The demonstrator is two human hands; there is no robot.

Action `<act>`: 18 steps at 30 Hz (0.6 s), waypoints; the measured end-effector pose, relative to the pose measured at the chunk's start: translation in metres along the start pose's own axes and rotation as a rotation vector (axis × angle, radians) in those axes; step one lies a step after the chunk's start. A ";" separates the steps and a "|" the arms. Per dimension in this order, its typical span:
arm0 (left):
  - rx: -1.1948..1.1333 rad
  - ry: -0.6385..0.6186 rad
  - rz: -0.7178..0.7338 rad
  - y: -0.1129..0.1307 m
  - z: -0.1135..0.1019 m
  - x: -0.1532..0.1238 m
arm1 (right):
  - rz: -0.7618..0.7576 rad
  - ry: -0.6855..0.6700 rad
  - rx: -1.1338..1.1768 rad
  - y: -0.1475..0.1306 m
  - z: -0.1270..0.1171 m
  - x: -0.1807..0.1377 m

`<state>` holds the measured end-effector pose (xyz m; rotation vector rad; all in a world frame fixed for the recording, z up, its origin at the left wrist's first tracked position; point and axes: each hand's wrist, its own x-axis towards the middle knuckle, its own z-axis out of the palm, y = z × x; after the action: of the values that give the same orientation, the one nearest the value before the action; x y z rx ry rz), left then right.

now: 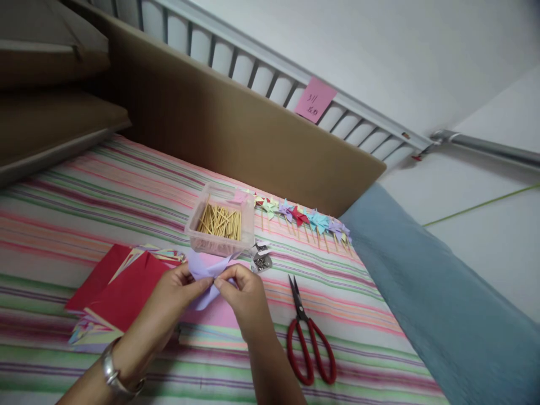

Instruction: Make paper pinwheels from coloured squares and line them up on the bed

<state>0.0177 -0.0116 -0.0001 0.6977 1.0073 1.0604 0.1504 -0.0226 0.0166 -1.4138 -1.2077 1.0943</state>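
A purple paper pinwheel (201, 269) is held up between my two hands, its blades folded in toward the middle. My left hand (182, 288) pinches it from the left, thumb on the paper. At its centre, the thumb and forefinger of my right hand (239, 286) press together; whatever small piece sits between them is too small to make out. Under the hands lies a stack of pink paper (211, 318). Just beyond stand a clear plastic box of wooden sticks (221, 221) and a small container of metal pins (262, 261).
Scissors with red handles (300, 332) lie to the right. Red and coloured paper sheets (130, 287) are piled on the left. Finished pinwheels on sticks (299, 216) line the back, before a cardboard panel (236, 124). Striped cloth (105, 191) covers the surface.
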 end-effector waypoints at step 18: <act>0.042 -0.067 -0.112 0.011 0.003 -0.004 | 0.033 0.037 0.174 0.002 0.003 -0.001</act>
<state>0.0156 -0.0115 0.0121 0.6987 1.0017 0.9157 0.1477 -0.0233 0.0142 -1.3184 -1.0404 1.1616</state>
